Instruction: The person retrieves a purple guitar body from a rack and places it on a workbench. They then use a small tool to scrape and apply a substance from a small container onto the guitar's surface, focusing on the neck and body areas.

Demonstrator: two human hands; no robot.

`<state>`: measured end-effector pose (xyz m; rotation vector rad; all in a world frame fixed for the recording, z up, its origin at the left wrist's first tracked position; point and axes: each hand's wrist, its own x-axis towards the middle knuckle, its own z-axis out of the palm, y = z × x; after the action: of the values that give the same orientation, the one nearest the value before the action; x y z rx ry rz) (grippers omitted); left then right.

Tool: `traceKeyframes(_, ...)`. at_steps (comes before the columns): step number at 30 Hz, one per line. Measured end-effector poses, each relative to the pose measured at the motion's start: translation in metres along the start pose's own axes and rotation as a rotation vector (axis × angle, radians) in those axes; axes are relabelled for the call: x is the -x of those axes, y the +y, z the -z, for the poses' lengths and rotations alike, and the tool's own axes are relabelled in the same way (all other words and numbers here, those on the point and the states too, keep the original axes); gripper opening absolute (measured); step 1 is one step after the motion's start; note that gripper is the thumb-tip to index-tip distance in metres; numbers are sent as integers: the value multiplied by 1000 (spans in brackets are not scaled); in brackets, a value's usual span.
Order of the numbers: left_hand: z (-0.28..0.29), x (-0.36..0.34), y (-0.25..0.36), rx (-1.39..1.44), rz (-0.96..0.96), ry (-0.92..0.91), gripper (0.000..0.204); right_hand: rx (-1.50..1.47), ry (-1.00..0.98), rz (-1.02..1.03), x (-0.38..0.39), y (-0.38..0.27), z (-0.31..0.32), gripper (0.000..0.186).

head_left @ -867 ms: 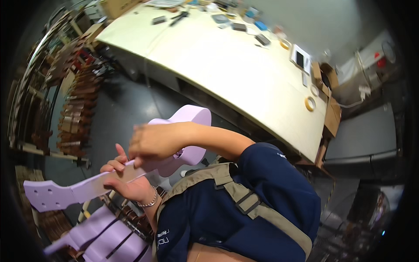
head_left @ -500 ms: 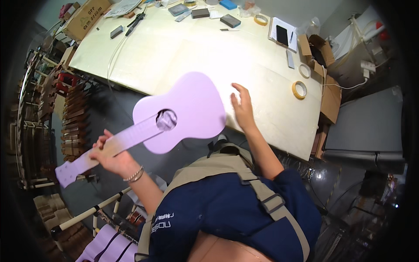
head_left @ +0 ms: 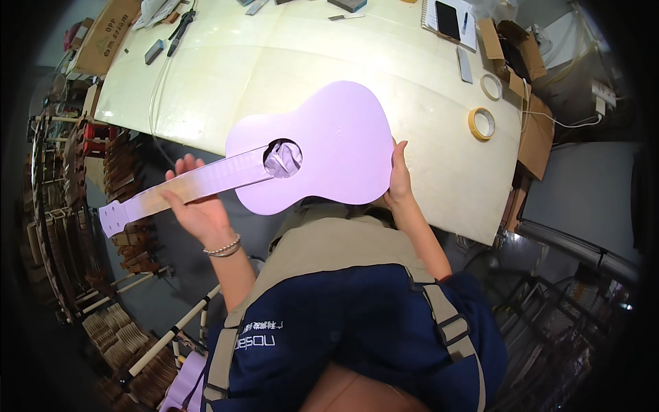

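Observation:
A lilac ukulele (head_left: 329,130) is held face up over the table's near edge, without strings, with four holes in its headstock and a tan patch on the neck. Crumpled lilac material (head_left: 282,162) shows in its sound hole. Under the neck is my left hand (head_left: 200,214), thumb over the patch and fingertips showing along the far side. My right hand (head_left: 401,177) grips the rounded right end of the body, thumb along its edge and fingers partly hidden beneath.
The cream table (head_left: 446,178) carries tape rolls (head_left: 481,135), a notebook with a phone (head_left: 447,21), small blocks (head_left: 154,51) and a cabled tool (head_left: 180,33). Cardboard boxes (head_left: 532,151) stand rightward; wooden parts fill a rack (head_left: 127,250) at left; other lilac bodies (head_left: 184,384) sit below.
The ukulele has swung up and rightward, now face up over the table's edge. My right hand has gone from across the body, then free in the air, to holding the body's right end.

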<state>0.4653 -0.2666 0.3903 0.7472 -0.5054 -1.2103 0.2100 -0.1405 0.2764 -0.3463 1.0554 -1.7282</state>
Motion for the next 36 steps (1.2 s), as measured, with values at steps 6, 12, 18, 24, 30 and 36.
traceKeyframes(6, -8, 4, -27, -111, 105, -90, 44, 20, 61, -18, -14, 0, -3, 71)
traceKeyframes(12, -9, -13, -37, -41, 171, -81, 42, 15, 79, 53, -23, 4, -3, 73)
traceKeyframes(18, -9, -23, -51, -19, 203, -76, 43, 73, 92, 105, -25, -3, -1, 74)
traceKeyframes(24, 0, -37, -65, -54, 276, -80, 44, 62, 166, 17, -24, -10, 0, 76)
traceKeyframes(30, 0, -36, -68, -88, 309, -90, 45, 79, 221, -33, -20, -15, -2, 77)
traceKeyframes(36, -3, -31, -69, -85, 319, -95, 47, 64, 214, -1, -20, -16, 3, 77)
